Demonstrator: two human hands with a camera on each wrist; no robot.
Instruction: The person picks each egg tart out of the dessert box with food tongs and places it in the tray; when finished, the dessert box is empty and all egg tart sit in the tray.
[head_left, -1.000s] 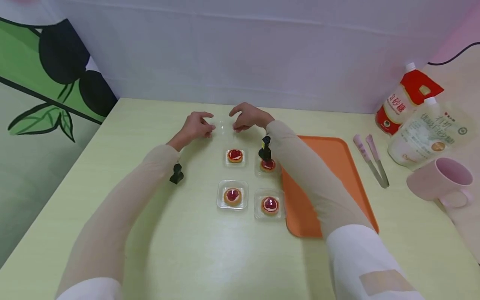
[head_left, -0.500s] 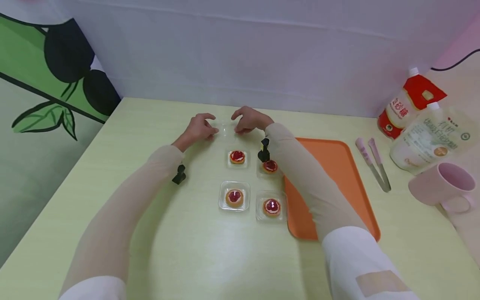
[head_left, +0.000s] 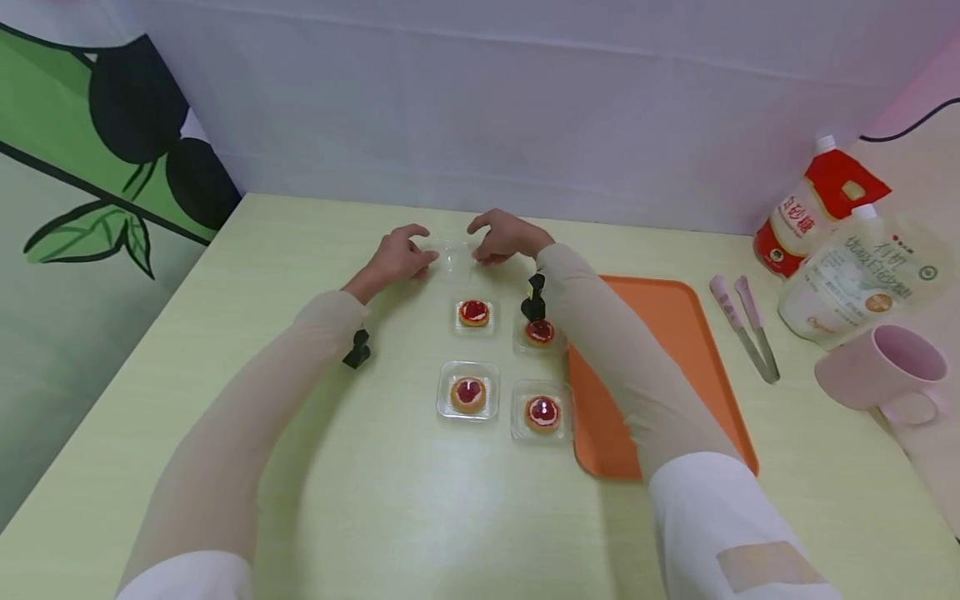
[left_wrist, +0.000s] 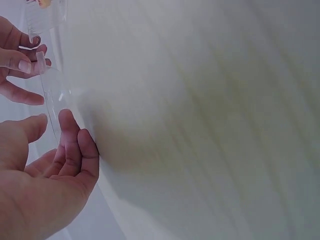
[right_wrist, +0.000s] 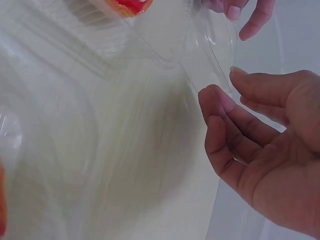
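A clear plastic lid [head_left: 458, 258] is held between both hands near the table's back edge. My left hand [head_left: 396, 257] has thumb and fingers curled round its left edge; in the left wrist view the left hand [left_wrist: 52, 182] has the rim of the lid [left_wrist: 59, 92] between thumb and fingertips. At the opposite edge is my right hand [head_left: 512, 237]. The right wrist view shows the right hand [right_wrist: 280, 135] with thumb and fingertips at a corner of the lid [right_wrist: 202, 55]. Just in front, a red-topped tart [head_left: 474, 313] sits in a clear container.
Three more tarts in clear containers stand nearby: one tart [head_left: 540, 332] below my right wrist, two [head_left: 468, 395] [head_left: 542, 413] nearer the front. An orange tray [head_left: 675, 333] lies under my right forearm. Tongs [head_left: 746, 329], two bags [head_left: 797, 218] [head_left: 855, 275] and a pink mug [head_left: 862, 367] are at the right.
My right hand has shifted slightly right, and more of the clear lid shows between the hands. The left hand keeps nearly the same place. The tarts have not moved on the table.
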